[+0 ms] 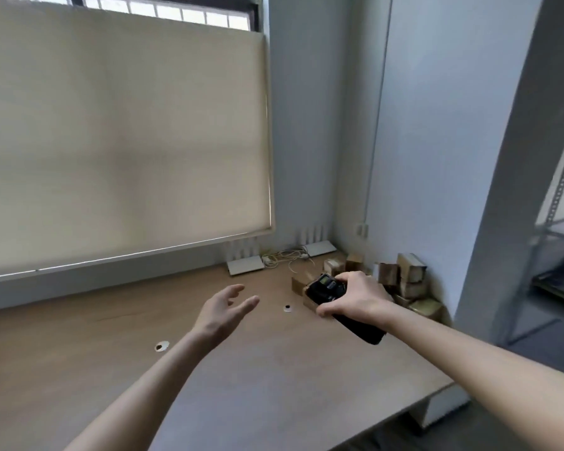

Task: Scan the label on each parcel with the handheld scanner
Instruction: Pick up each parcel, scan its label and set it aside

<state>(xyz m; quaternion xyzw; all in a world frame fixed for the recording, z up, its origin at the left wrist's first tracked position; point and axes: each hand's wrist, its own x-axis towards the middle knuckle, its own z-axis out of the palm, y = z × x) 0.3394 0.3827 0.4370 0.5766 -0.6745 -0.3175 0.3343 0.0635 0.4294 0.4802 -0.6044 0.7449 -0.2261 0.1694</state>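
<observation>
Head view looks down along both bare forearms, stretched out over a wooden surface (79,346) that runs up to a window with a drawn blind (121,131).

The right hand (355,301) reaches toward the far right corner, wrist bent slightly, knuckles up. Its fingers (345,278) curl over the top of a black handheld scanner (326,288) and the thumb clamps the near side, so the device is firmly gripped. The scanner's small screen faces upward at its far end, and the handle pokes out below the wrist toward the person.

Just past and under the scanner's head sit small brown parcels (404,278), clustered and partly stacked in the corner against the wall; one low parcel (298,284) lies right behind the scanner. Labels on them are too blurred to make out.

The left hand (223,310) hovers above the surface, well apart from the parcels, palm turned inward, fingers straight and loosely spread, holding nothing.

Two white flat devices (245,265) and a tangle of pale cable (284,257) lie by the wall. Two small round holes (162,346) mark the surface.
</observation>
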